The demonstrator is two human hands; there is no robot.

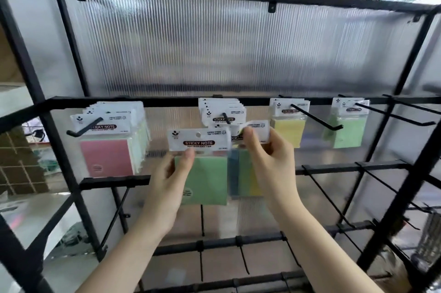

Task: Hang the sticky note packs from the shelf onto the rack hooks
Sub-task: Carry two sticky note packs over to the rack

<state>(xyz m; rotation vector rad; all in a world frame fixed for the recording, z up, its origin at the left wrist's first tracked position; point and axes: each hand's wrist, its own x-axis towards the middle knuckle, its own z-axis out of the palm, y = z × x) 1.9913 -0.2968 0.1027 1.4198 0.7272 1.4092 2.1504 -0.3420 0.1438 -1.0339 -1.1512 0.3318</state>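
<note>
Landmark: middle hook [226, 118], tip toward us.
Right hand [267, 156]: pinching blue-yellow pack [245, 173], just below hook, nearer.
Left hand [171, 173]: gripping green pack [205, 178], lower left.

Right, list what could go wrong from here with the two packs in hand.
1. The right hand pinches only the header card of the blue-yellow pack, which looks bent; it may crease or miss the middle hook.
2. That hook already carries several packs, so space looks tight.
3. The left hand has a thumb grip on the green pack; it could slip.
</note>
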